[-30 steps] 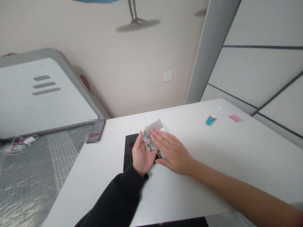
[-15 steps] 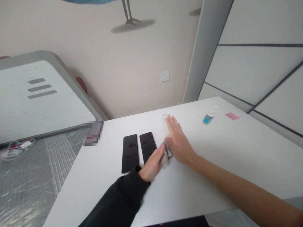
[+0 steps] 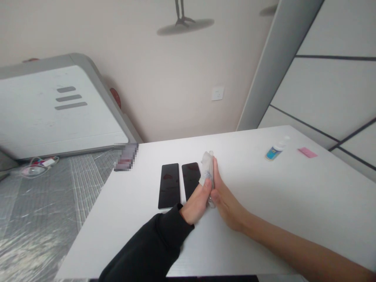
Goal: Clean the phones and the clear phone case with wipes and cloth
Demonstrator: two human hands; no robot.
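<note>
In the head view both my hands are together above the table (image 3: 264,223), in front of two dark phones. My left hand (image 3: 197,203), in a black sleeve, holds a crumpled white wipe (image 3: 206,166), thumb on its near side. My right hand (image 3: 227,201) has its fingers extended and its palm along a clear phone case (image 3: 211,203), standing on edge between the hands. The wipe presses against the case, hiding most of it. One phone (image 3: 190,178) lies partly behind my left hand; the other phone (image 3: 169,186) lies flat beside it.
A small white bottle with a blue label (image 3: 274,150) lies toward the back right, with a pink slip (image 3: 307,152) near it. A blurred-out item (image 3: 126,156) sits at the table's far left corner. Behind is a wall with a socket (image 3: 217,93).
The wipe has moved up along the case and now covers most of it. My right hand has turned more edge-on. The whole view has shifted left a little.
</note>
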